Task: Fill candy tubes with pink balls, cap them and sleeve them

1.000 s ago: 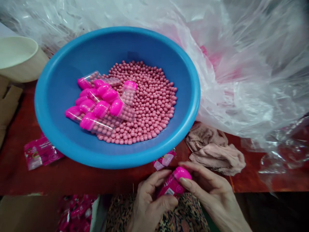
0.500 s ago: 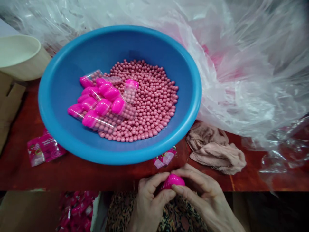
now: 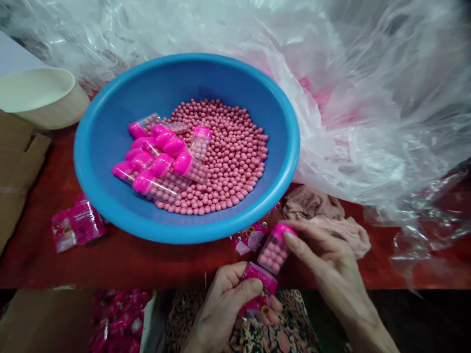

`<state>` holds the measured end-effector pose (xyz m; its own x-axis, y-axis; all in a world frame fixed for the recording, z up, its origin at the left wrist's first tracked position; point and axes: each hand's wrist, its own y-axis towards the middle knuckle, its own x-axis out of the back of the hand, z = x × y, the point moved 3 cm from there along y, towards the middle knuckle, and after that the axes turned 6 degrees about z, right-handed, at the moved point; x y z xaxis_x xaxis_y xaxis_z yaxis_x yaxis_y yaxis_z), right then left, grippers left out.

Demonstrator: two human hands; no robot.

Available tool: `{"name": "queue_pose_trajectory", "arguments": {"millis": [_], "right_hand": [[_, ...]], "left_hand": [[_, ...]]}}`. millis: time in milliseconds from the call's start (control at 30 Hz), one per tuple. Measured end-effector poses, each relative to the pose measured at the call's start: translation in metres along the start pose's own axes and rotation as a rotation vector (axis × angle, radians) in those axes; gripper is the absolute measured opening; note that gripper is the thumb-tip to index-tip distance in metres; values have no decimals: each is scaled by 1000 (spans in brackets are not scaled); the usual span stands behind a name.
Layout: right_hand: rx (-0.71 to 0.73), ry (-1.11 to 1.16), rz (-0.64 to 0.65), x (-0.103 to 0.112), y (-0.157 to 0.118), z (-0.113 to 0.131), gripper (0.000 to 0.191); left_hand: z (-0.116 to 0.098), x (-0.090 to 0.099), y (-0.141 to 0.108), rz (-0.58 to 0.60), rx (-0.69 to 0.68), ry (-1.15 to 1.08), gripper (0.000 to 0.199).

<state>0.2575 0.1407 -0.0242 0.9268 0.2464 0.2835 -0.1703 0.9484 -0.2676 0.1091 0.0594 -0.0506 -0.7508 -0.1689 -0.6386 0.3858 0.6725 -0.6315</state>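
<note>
My right hand (image 3: 331, 264) pinches a small clear candy container (image 3: 274, 254) by its bright pink cap. Pink balls fill it, and it tilts just above the front edge of the table. Below it, my left hand (image 3: 224, 304) is closed on a pink printed label sleeve (image 3: 255, 287), its upper edge close to the container's bottom. Beyond both hands sits a wide blue basin (image 3: 187, 234) holding loose pink candy balls (image 3: 235, 147). Several capped containers (image 3: 158, 164) lie in a heap on the left side of the balls.
More printed sleeves (image 3: 79, 225) lie left of the basin, others (image 3: 250, 238) under its front rim. A crumpled cloth (image 3: 316, 206) is at right. Plastic bags (image 3: 368, 122) crowd the back. A cream bowl (image 3: 47, 115) and cardboard box (image 3: 18, 162) stand left; pink packs (image 3: 117, 318) fill a box below.
My hands, earlier together around the pink cap, have moved apart. The right has lifted the container up and away, while the left keeps the pink sleeve. The view has shifted slightly.
</note>
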Motion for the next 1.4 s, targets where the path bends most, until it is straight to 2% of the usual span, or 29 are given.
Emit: {"name": "queue_pose_trajectory", "arguments": {"millis": [67,167,267,367,433,567,633,767,867,1000,1167,1300,1400], "right_hand": [[32,-28,-70,6,13,-1,18],[72,-105,-90,4,30,-6,27],[158,-249,-180,-3,29,-4,33],[308,-387,-257,-11,4,8,39],[506,-562,-272,-18,-22,18,41],[639,-531,-41,-34,-57,16,61],[670,-490,-7,-41,-60,11,62],[707,-384,-99,-50,-51,2,53],[717,-336,-129,-51,-46,-1,46],[705,-272,-120,-45,-42,-2,42],[706,-192,-39,-35,-34,1,39],[723,-180,-10,-30,-31,2,34],[736,-176,-5,-31,-30,3,29]], "left_hand": [[-1,-1,1,-11,-31,-97,27],[-8,-4,0,-51,-85,-183,22],[-17,-9,-2,-85,-145,-226,22],[-24,-11,-3,-149,-200,-258,24],[-27,-11,-2,-202,-235,-293,20],[-29,-11,0,-260,-283,-367,17],[-28,-12,1,-261,-307,-382,18],[-25,-17,1,-229,-361,-396,16],[-24,-18,2,-201,-385,-403,16],[-27,-8,1,-199,-408,-394,25],[-34,12,-3,-280,-342,-193,22],[-38,19,-6,-260,-261,-42,25],[-37,22,-3,-277,-268,76,18]]}}
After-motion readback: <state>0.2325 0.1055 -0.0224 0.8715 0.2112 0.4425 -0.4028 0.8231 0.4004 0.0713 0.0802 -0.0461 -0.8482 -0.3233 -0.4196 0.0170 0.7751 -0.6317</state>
